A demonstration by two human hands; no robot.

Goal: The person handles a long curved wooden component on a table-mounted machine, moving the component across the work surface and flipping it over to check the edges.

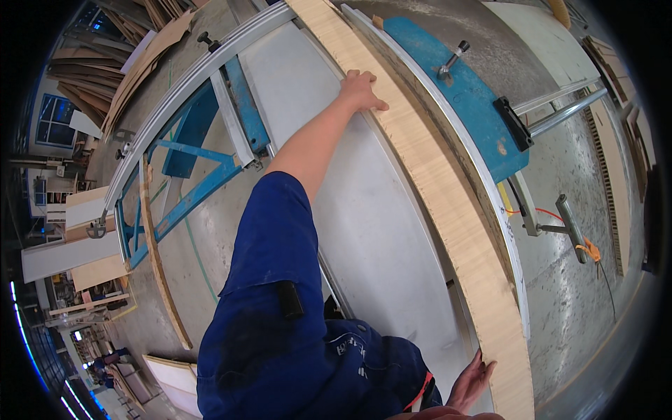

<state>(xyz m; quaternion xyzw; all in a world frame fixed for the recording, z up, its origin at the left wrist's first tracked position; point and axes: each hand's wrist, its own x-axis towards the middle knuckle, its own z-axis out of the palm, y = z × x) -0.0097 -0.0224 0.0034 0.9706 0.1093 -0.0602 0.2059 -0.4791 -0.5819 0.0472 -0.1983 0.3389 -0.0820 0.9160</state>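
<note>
A long pale wooden board runs from the top of the head view to the lower right on a silver sliding table. My left hand, arm stretched forward, grips the board's left edge in its upper part, fingers over the top. My right hand, low at the right, holds the same edge near my body with curled fingers. Beside the board's right side run a metal rail and a blue machine plate with a knob and a black handle.
A blue outrigger frame with a silver fence stands at left, a narrow wood strip across it. Stacked offcuts lie upper left, panels farther left. A tubular stand is at right, with long boards beyond. A distant co-worker is at lower left.
</note>
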